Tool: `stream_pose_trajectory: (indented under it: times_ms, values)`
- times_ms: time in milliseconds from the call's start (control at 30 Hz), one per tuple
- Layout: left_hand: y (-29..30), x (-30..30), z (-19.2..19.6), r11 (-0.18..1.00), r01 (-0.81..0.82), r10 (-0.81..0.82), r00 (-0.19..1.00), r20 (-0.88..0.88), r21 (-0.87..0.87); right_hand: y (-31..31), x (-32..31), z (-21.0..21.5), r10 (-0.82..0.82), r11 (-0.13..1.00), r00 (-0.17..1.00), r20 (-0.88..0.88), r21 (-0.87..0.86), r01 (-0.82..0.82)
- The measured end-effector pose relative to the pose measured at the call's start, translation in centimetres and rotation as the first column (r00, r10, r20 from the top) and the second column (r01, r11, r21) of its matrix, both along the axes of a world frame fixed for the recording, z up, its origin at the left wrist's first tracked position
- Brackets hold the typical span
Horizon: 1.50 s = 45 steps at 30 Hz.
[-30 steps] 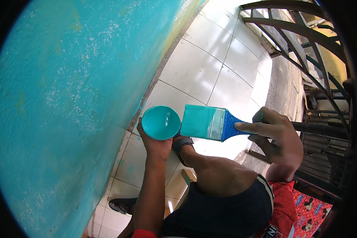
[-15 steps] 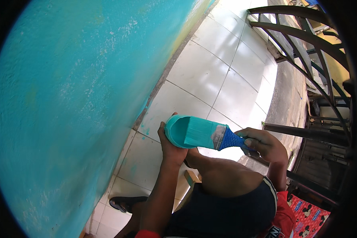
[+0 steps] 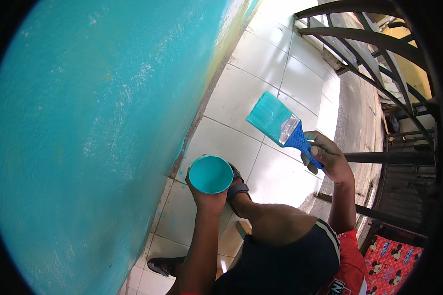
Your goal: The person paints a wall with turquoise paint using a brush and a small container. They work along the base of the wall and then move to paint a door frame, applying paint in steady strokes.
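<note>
Cup (image 3: 211,161) in the left hand (image 3: 205,200), held above the white tile floor (image 3: 231,93), near the floor's wall-side edge. Mouth faces up toward the camera; inside is turquoise, depth of any paint cannot be told. Left thumb lies along the cup's wall-side flank, palm beneath; other fingers mostly hidden behind it, so their spread cannot be told. Right hand (image 3: 330,160) holds the brush (image 3: 286,129) over the floor, toward the edge opposite the wall. Thumb and forefinger pinch the blue handle; remaining fingers curl behind it, close together. Brush tilted, bristles up and toward the wall, coated turquoise, some paint on the metal band. Brush and cup well apart; bristles touch nothing. Wall (image 3: 108,123) to the left, turquoise with pale specks, yellowish strip at the far end. Turquoise spots on tiles by the wall-side edge. Person's knee, dark shorts (image 3: 275,265) and two sandals (image 3: 167,266) below the hands. Dark metal rails (image 3: 359,33) past the floor's far right corner. Red patterned cloth (image 3: 394,260) at lower right.
</note>
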<state>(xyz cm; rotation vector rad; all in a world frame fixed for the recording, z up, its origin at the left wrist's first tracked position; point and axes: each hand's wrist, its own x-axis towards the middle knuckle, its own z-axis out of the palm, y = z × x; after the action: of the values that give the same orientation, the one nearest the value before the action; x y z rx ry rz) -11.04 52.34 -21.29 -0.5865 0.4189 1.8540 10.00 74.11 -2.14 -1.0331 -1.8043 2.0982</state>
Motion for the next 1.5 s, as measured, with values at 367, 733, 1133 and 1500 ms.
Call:
stream_pose_trajectory:
  times_ms: [367, 733, 1133, 1500]
  values:
    - [-8.7, 1.6, 0.2, 0.968, -0.060, 0.046, 0.997, 0.065, 0.244, 15.8, -13.5, -17.9, -0.396, 0.912, 0.917, 0.047, 0.133, 0.387]
    - [-10.8, 1.0, 2.2, 0.977, -0.085, 0.078, 0.996, 0.041, 0.197, 25.2, -19.7, -28.3, -0.362, 0.899, 0.912, 0.191, 0.331, 0.288]
    - [-9.9, 1.7, 2.7, 0.991, -0.034, 0.035, 0.999, -0.010, 0.126, 5.4, -16.3, -29.8, 0.210, 0.976, 0.943, 0.258, -0.005, -0.216]
    - [-12.1, 1.1, 0.2, 0.981, 0.064, -0.095, 0.981, 0.168, 0.185, 16.1, -18.8, -30.2, -0.366, 0.925, 0.928, 0.074, 0.136, 0.354]
